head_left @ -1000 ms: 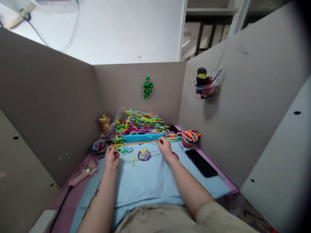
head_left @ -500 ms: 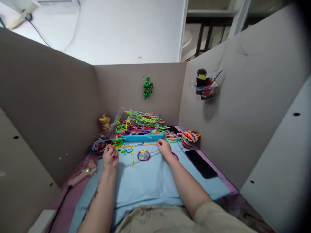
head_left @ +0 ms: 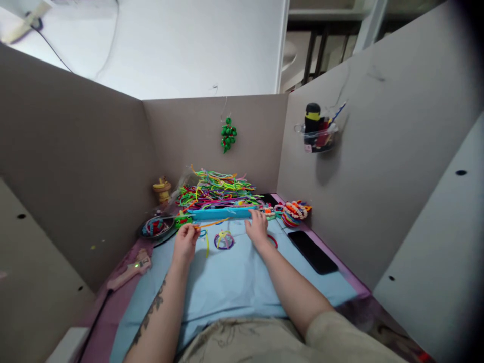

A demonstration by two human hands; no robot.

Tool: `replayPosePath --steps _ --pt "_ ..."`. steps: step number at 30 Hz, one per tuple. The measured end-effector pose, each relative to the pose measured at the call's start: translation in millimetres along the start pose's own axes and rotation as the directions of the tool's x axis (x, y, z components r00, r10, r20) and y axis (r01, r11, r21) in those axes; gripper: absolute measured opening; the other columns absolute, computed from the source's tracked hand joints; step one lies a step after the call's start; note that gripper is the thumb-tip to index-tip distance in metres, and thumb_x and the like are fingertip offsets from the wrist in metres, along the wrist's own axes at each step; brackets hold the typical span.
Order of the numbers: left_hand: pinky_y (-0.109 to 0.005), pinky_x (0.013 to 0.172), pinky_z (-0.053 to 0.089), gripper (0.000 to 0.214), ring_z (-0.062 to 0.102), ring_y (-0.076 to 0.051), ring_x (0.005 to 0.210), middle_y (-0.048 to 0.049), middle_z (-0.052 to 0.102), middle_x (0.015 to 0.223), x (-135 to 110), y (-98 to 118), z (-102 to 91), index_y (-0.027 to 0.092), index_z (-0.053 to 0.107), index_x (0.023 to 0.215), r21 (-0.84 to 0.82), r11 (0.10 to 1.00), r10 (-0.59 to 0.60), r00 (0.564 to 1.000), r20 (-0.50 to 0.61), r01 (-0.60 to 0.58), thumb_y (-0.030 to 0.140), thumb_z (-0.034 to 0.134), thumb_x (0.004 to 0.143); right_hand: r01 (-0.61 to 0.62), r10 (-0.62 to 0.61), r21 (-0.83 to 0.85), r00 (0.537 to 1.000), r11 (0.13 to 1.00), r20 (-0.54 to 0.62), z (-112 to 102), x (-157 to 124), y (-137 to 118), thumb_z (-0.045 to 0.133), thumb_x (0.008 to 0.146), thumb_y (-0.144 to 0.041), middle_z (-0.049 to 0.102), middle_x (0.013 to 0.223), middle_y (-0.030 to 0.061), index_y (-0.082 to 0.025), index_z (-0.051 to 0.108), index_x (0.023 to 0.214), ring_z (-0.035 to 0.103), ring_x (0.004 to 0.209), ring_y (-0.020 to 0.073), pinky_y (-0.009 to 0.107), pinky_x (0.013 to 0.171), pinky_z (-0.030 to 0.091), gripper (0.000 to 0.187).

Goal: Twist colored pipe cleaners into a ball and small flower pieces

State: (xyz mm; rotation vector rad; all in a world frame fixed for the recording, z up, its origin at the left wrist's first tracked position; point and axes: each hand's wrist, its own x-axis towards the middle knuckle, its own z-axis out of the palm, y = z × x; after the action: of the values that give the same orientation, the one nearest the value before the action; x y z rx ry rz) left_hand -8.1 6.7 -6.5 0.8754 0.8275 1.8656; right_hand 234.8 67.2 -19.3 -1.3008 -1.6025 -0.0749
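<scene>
My left hand point(head_left: 186, 241) pinches one end of an orange pipe cleaner point(head_left: 215, 222), whose other end points freely to the right. My right hand point(head_left: 257, 228) is off the pipe cleaner, its fingers stretched toward the right end of the blue tray point(head_left: 223, 214). Between the hands, on the light blue cloth point(head_left: 227, 282), sits a small cage-like dome point(head_left: 224, 240) with a purple ring and yellow and pink ribs. A yellow pipe cleaner piece point(head_left: 207, 244) lies left of it. A red curved piece point(head_left: 273, 241) is partly hidden behind my right wrist.
Behind the tray is a heap of colourful pipe cleaners point(head_left: 217, 189). A black phone point(head_left: 312, 252) lies at the right; a glue gun point(head_left: 130, 269) and a dark bowl point(head_left: 157, 228) are at the left. Grey panels enclose three sides, with a hanging cup of tools point(head_left: 319, 136).
My right hand has let go of the orange pipe cleaner, which was stretched between both hands. My left hand has moved right with it.
</scene>
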Motion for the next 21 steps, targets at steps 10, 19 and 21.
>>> replayPosePath --steps 10,19,21 --pt "-0.031 0.077 0.048 0.023 0.061 -0.014 0.074 -0.0043 0.063 0.081 -29 -8 22.2 0.015 0.057 0.08 0.245 0.97 -0.08 0.95 0.301 0.004 0.035 0.063 0.071 0.209 -0.367 0.462 0.885 0.862 0.286 -3 -41 -71 0.044 0.084 -0.026 0.065 0.087 0.0042 -0.02 0.06 0.097 0.057 0.081 0.0156 0.028 0.074 0.044 0.021" --pt "-0.023 0.057 0.043 0.026 0.055 -0.011 0.056 0.0001 0.058 0.065 -32 -7 27.2 0.016 0.057 0.081 0.516 0.85 -0.043 0.96 0.276 -0.11 0.04 0.058 0.071 0.303 -0.429 0.405 0.862 0.863 0.269 2 -36 -54 0.047 0.083 -0.022 0.066 0.08 0.0041 -0.02 0.065 0.085 0.058 0.077 0.0146 0.026 0.074 0.042 0.019" --pt "-0.022 0.052 0.038 0.024 0.05 -0.01 0.051 0.0022 0.053 0.056 -31 -7 26.8 0.016 0.056 0.074 0.585 0.799 -0.035 0.959 0.281 -0.142 0.04 0.055 0.073 0.35 -0.464 0.392 0.85 0.851 0.25 1 -35 -54 0.046 0.083 -0.022 0.067 0.082 0.0048 -0.02 0.065 0.088 0.058 0.078 0.015 0.027 0.076 0.041 0.02"
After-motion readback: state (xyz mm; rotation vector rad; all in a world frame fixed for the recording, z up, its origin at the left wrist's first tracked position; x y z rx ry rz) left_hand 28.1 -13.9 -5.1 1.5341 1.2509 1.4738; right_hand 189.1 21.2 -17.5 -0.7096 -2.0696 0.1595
